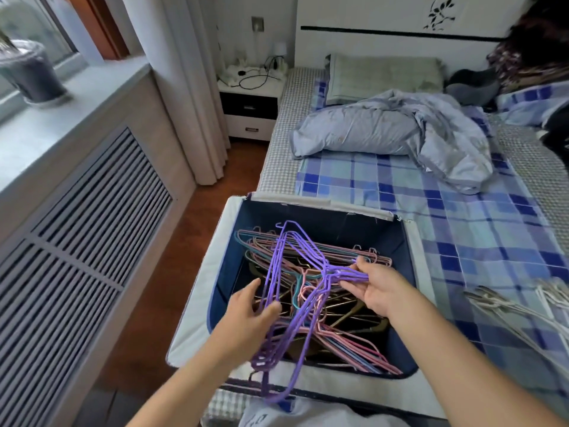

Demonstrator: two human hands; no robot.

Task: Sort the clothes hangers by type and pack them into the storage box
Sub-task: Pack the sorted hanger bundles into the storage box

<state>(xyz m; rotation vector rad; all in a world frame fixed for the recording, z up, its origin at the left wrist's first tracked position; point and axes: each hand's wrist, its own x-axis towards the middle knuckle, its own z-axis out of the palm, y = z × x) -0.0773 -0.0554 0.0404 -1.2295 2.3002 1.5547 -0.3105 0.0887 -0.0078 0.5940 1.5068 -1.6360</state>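
Note:
A navy fabric storage box with white flaps stands open on the bed's near corner. Inside lie pink, teal and brass-coloured hangers. A bundle of purple wire hangers lies tilted across the box's top, its lower end hanging over the near rim. My right hand grips the bundle's hook ends at the right. My left hand holds the bundle's left bars, thumb and fingers curled round them. Several white hangers lie on the bedsheet to the right.
A blue checked sheet covers the bed, with a crumpled grey quilt and a pillow further back. A radiator cover and window sill run along the left. A white nightstand stands beyond a strip of wood floor.

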